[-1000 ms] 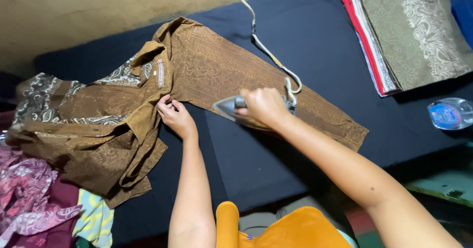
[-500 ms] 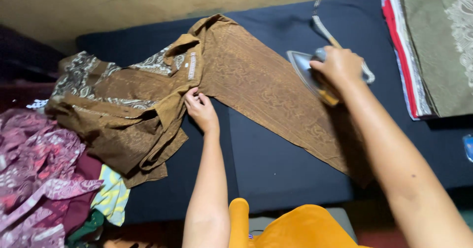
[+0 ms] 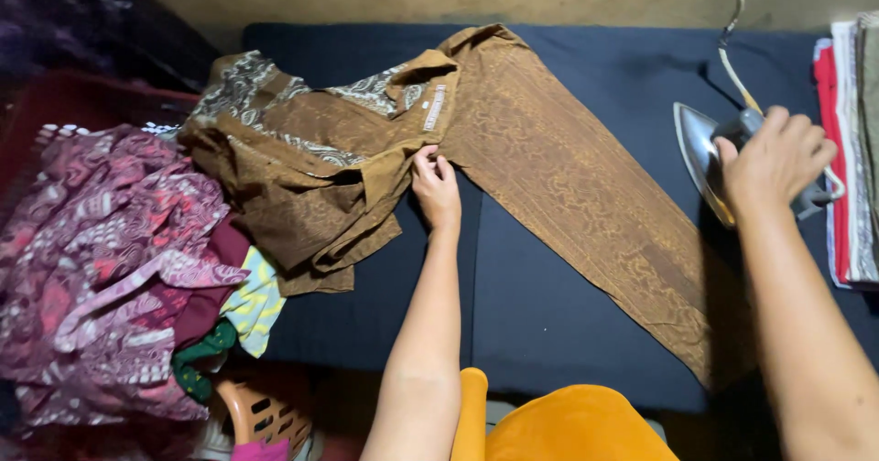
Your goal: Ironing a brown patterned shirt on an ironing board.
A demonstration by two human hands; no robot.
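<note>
On cloth: one shirt (image 3: 513,159), one iron (image 3: 710,154).

You have open dark ironing mat (image 3: 558,305) between your forearms, below the spread brown sleeve (image 3: 586,186). The folded stack of cloth (image 3: 847,150) blocks the right edge; the heaped laundry (image 3: 110,260) crowds the left.
</note>
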